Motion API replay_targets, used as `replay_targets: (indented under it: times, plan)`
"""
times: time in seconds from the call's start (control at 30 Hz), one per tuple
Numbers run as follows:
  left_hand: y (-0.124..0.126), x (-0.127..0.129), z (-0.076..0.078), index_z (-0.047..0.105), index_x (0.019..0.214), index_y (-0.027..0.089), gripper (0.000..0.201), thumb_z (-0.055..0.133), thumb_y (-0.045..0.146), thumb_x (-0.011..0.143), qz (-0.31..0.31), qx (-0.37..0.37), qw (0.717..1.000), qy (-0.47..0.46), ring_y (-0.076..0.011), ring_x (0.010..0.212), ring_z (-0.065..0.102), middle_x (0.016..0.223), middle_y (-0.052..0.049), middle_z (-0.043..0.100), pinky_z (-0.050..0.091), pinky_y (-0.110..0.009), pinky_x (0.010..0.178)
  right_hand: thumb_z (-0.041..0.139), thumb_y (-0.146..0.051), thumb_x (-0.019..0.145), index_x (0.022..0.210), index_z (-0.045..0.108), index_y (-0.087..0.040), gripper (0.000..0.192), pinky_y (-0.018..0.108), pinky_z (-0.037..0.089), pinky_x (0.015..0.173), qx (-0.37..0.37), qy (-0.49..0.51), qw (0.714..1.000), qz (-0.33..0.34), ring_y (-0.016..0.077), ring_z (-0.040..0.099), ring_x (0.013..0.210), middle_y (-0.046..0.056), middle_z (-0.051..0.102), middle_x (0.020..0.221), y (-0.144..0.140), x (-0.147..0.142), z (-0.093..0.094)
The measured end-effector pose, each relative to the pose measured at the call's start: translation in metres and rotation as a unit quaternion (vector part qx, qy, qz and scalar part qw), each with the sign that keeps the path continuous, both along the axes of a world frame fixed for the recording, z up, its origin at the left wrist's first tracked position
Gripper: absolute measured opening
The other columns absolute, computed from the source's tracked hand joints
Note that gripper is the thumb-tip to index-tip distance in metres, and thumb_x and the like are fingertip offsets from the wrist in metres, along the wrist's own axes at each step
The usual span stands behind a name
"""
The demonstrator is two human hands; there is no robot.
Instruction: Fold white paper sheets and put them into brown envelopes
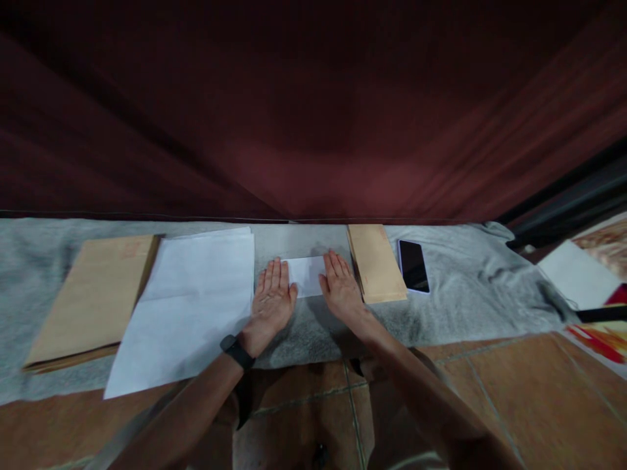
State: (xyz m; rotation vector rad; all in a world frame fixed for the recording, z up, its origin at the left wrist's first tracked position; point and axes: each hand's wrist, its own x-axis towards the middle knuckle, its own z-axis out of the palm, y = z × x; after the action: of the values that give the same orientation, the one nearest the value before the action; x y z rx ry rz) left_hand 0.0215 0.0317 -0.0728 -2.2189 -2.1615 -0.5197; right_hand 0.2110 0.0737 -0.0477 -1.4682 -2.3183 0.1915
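The folded white paper [306,275] lies in the middle of the frame on a gray cloth [470,287]. The left hand [272,301] lies flat on its left end, fingers straight and close together. The right hand [339,289] lies flat on its right end the same way. Just right of that hand are small brown envelopes [376,262], then a black phone [413,266]. To the left lie big white sheets [191,307] and big brown envelopes [93,300].
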Motion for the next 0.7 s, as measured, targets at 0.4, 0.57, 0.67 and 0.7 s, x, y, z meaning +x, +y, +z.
replay_targets:
  times: [0.4, 0.57, 0.67, 0.7]
  plan:
    - [0.000, 0.000, 0.002, 0.033, 0.158, 0.006, 0.062, 0.034, 0.027, 0.099, -0.016, -0.003, 1.000, 0.007, -0.0316, 0.157, 0.022, 0.167, -0.021, 0.029, 0.024, -0.057, 0.126, 0.034, -0.032, 0.109, 0.154, 0.047, -0.011, 0.051, 0.039, 0.023, 0.129, -0.049, -0.024, 0.994, 0.099, 0.0206, 0.035, 0.153, 0.009, 0.037, 0.164, -0.008, -0.037, -0.010]
    - [-0.001, 0.004, 0.008, 0.036, 0.156, 0.004, 0.061, 0.033, 0.025, 0.100, -0.018, -0.006, 1.000, 0.020, -0.0314, 0.156, 0.024, 0.165, -0.020, 0.034, 0.022, -0.056, 0.127, 0.034, -0.036, 0.110, 0.155, 0.046, -0.017, 0.051, 0.042, 0.022, 0.129, -0.025, -0.030, 0.996, 0.079, 0.0220, 0.029, 0.155, 0.007, 0.033, 0.166, -0.008, -0.031, -0.014]
    - [-0.001, 0.006, 0.011, 0.039, 0.155, 0.004, 0.059, 0.033, 0.024, 0.100, -0.040, 0.000, 0.999, 0.027, -0.0295, 0.157, 0.023, 0.164, -0.019, 0.037, 0.022, -0.054, 0.128, 0.036, -0.036, 0.109, 0.156, 0.043, -0.017, 0.051, 0.044, 0.023, 0.128, -0.022, -0.037, 0.997, 0.056, 0.0229, 0.028, 0.156, 0.009, 0.032, 0.167, -0.008, -0.030, -0.016]
    - [-0.001, 0.006, 0.012, 0.039, 0.155, 0.004, 0.059, 0.033, 0.023, 0.100, -0.047, 0.002, 0.998, 0.029, -0.0288, 0.157, 0.023, 0.163, -0.018, 0.037, 0.023, -0.053, 0.128, 0.037, -0.036, 0.109, 0.157, 0.043, -0.017, 0.052, 0.044, 0.024, 0.128, -0.022, -0.040, 0.998, 0.050, 0.0233, 0.028, 0.156, 0.010, 0.031, 0.167, -0.008, -0.030, -0.017]
